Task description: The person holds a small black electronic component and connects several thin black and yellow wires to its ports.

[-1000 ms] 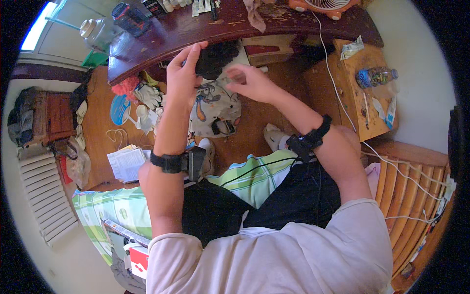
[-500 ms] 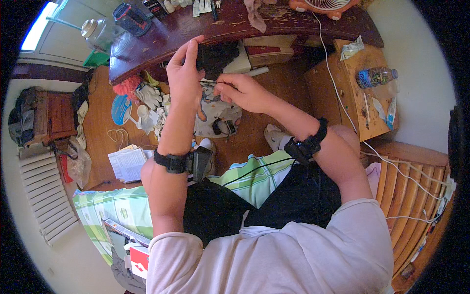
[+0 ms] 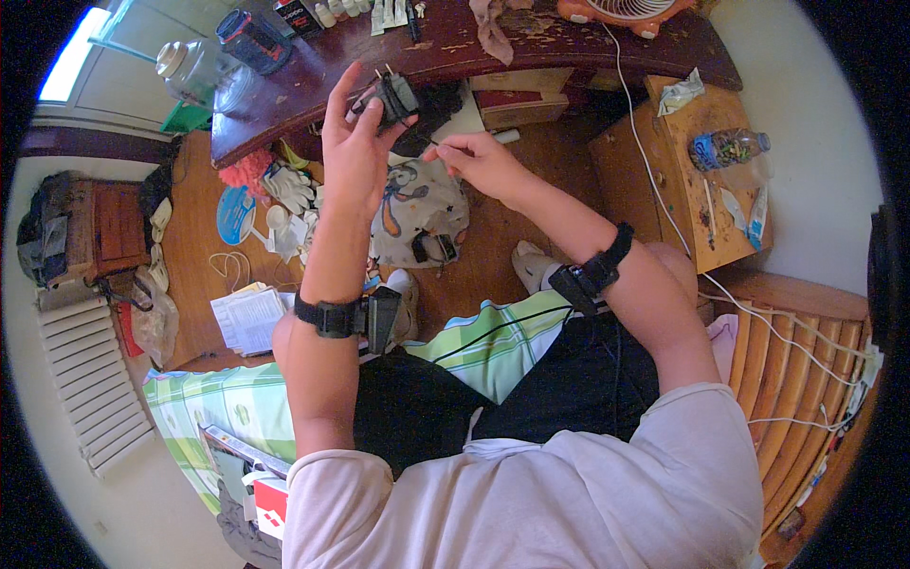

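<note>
A black power adapter [image 3: 396, 99] with two metal prongs pointing up sits in my left hand [image 3: 358, 142], above the near edge of the dark red desk. My left thumb and fingers close around it, and one finger stretches upward. To the right and a little lower, my right hand [image 3: 482, 163] pinches a thin dark strand, seemingly a cord [image 3: 432, 143]; where it runs from there I cannot make out. Black cloth-like stuff [image 3: 438, 112] lies under the desk behind the adapter. Each forearm wears a black strap [image 3: 334, 316] with a small box.
The desk [image 3: 322, 90] carries jars, small bottles and an orange fan [image 3: 630, 13]. At right, a wooden cabinet [image 3: 682, 190] holds a plastic bottle [image 3: 728, 150]. Gloves [image 3: 289, 187], papers [image 3: 248, 318] and a printed bag [image 3: 422, 213] lie on the floor. A white cable [image 3: 654, 180] hangs right.
My left hand has turned, bringing the adapter and its prongs into view. My right hand has shifted slightly right and up, away from the left, still pinching.
</note>
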The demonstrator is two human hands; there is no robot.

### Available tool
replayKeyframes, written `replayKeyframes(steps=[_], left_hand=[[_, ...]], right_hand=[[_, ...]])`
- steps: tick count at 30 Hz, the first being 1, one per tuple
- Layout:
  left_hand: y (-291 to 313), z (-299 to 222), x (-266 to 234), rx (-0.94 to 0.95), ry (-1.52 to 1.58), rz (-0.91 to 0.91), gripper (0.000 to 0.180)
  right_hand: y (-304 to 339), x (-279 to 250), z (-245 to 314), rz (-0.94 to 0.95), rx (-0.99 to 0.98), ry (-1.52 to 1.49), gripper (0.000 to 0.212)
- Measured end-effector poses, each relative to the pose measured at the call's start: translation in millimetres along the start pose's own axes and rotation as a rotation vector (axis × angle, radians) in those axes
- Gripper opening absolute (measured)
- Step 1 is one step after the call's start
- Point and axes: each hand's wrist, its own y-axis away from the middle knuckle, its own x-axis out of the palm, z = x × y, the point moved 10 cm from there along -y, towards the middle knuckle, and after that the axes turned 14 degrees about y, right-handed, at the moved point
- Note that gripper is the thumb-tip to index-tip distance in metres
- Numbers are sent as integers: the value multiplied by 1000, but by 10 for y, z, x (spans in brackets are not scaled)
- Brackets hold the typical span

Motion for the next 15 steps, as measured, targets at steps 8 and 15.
replayKeyframes(steps=[8, 15], left_hand=[[-28, 193, -154, -89, 22, -61, 36], [71, 244, 46, -248, -17, 72, 31]], right_hand=[[-59, 66, -133, 96, -19, -312, 27], [-108, -459, -33, -161, -6, -151, 22]])
